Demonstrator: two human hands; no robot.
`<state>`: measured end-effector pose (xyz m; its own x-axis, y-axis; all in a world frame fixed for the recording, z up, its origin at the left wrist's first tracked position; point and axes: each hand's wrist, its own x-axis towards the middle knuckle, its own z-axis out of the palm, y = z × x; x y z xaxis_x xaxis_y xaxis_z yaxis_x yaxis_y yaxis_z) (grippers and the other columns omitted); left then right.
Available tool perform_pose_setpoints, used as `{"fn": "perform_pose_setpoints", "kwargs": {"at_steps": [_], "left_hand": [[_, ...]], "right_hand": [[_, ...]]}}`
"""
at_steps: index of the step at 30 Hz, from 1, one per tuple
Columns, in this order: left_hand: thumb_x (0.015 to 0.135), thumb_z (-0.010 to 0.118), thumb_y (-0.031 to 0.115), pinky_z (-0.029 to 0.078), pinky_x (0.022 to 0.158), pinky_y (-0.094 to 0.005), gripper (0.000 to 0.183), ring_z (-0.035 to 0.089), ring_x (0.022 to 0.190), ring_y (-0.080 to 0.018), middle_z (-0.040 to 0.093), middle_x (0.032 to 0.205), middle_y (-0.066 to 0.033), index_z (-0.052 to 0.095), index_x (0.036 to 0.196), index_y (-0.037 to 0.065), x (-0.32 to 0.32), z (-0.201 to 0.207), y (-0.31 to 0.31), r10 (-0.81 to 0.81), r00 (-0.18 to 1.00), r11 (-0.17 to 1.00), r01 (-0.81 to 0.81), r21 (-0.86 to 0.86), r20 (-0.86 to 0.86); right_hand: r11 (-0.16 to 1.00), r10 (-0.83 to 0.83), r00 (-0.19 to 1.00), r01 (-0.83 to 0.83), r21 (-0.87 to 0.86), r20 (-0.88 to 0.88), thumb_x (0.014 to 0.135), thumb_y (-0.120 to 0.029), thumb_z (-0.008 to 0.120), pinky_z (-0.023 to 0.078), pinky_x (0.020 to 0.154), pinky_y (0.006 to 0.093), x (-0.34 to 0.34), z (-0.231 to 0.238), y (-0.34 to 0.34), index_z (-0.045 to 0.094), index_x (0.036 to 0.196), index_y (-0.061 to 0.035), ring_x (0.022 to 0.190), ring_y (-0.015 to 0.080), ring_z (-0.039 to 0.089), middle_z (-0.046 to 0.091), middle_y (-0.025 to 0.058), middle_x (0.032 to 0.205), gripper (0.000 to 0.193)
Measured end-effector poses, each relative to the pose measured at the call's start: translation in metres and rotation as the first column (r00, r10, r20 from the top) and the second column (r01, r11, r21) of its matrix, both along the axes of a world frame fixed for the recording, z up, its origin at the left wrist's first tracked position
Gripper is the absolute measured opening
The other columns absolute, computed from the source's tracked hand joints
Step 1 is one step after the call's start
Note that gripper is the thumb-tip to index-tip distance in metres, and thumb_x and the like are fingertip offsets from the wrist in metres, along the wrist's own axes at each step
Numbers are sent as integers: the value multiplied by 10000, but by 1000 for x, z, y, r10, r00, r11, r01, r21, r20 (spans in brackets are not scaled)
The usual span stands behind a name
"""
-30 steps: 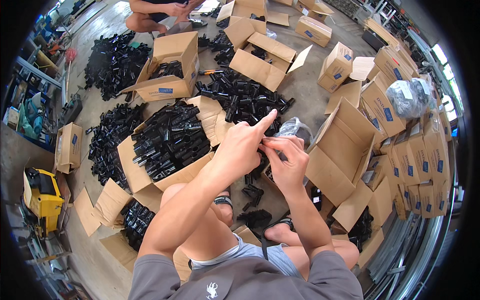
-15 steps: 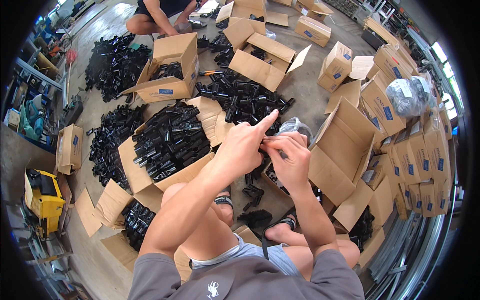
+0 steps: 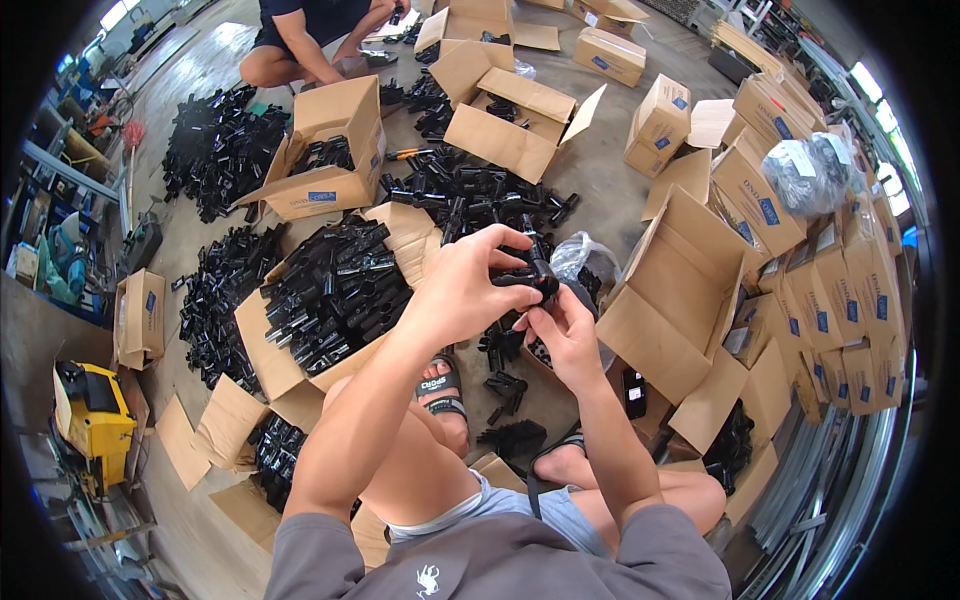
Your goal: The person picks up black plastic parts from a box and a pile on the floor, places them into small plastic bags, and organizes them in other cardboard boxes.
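My left hand (image 3: 462, 285) is curled around a glossy black tubular fitting (image 3: 543, 282), thumb on the near side and fingers over the far side. Just below the fitting's near end, my right hand (image 3: 566, 337) has thumb and fingertips pinched together. Whatever lies in that pinch is too small or hidden to name. Beneath both hands, more black fittings (image 3: 478, 190) lie in a loose pile on the floor. To the left, an open carton holds stacked black fittings (image 3: 335, 290) in rows.
An open carton (image 3: 672, 275) stands to the right, beside a clear plastic bag (image 3: 580, 256). Closed cartons (image 3: 845, 300) are stacked farther right. Another person (image 3: 310, 40) crouches at the far left behind a carton (image 3: 318, 196). A yellow machine (image 3: 97, 425) sits at the left.
The black fitting now shows in my left hand, whose index finger has bent from pointing outward to curling over it. My right hand has dropped slightly nearer to me.
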<state>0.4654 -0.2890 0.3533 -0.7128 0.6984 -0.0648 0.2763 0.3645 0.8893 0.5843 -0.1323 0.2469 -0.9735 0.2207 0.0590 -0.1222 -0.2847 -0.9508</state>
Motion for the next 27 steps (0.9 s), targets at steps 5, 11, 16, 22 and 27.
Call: {"fn": "perform_pose_setpoints", "kwargs": {"at_steps": [5,11,16,22,27], "left_hand": [[920,775,141,542,919,-312,385,697,1037,-151,749,1124,-109,671,1256,-14,1,1,-1,-20,964,990,-19,142,265],[913,778,101,547,901,-294,489,670,1002,-124,733,1155,-106,635,1367,-10,12,-8,-4,-100,959,987,62,148,265],[930,764,110,545,871,-284,482,667,965,-115,734,1103,-79,626,1372,-21,19,-8,5,-12,993,999,8,34,115],[997,709,197,555,862,-263,427,679,960,-84,737,1090,-47,636,1381,28,8,-12,-2,-44,828,979,-76,190,559],[1004,701,205,551,856,-247,371,679,944,-69,740,1075,-14,674,1342,54,12,-18,7,3,780,948,-202,248,625]], "right_hand": [[984,-160,980,167,-54,116,1044,-225,646,450,512,206,6,19,1,595,1309,17,697,72,626,685,70,959,362],[967,-254,952,256,7,171,1044,-261,649,402,463,196,13,30,2,625,1279,15,596,60,592,666,52,882,363],[922,-361,909,315,223,210,1024,-316,678,402,484,215,14,41,3,678,1207,32,556,47,553,681,49,835,393],[901,-329,928,253,353,175,1003,-313,702,446,545,227,11,56,16,666,1241,46,620,46,572,678,29,835,432],[965,-224,943,180,189,247,1013,-304,682,505,756,247,8,58,21,591,1343,54,827,76,614,704,60,977,495]]}}
